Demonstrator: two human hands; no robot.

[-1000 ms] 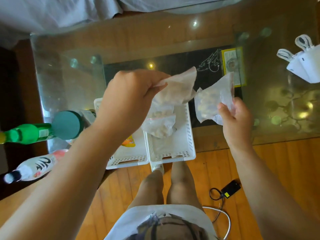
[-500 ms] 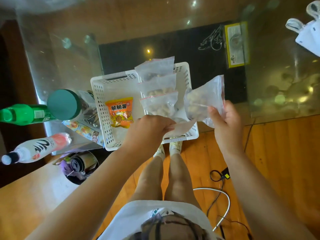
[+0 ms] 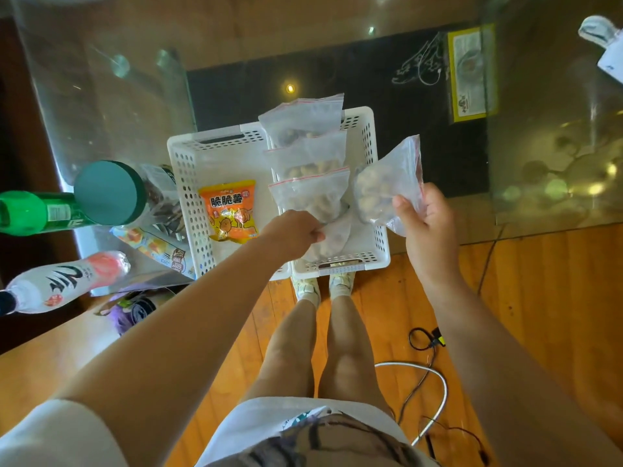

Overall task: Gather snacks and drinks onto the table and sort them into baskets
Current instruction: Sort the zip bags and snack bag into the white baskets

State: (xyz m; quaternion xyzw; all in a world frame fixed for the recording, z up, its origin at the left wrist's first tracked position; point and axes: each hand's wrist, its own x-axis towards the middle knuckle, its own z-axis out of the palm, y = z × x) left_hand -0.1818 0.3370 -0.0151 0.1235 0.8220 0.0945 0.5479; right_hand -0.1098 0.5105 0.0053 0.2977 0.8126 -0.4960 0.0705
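Note:
Two white perforated baskets stand side by side on the glass table; the left basket holds an orange snack packet. In the right basket three clear zip bags of nuts lie in a row. My left hand grips a fourth clear bag low in the near end of that basket. My right hand holds another clear bag of nuts in the air just above the basket's right rim.
Left of the baskets stand a jar with a teal lid, a green bottle, a white bottle and a flat snack pack. A white object sits far right on the glass table. Cables lie on the wooden floor.
My left hand has come down from above the basket and set its bag into the basket's near end. My right hand has kept its bag raised beside the basket.

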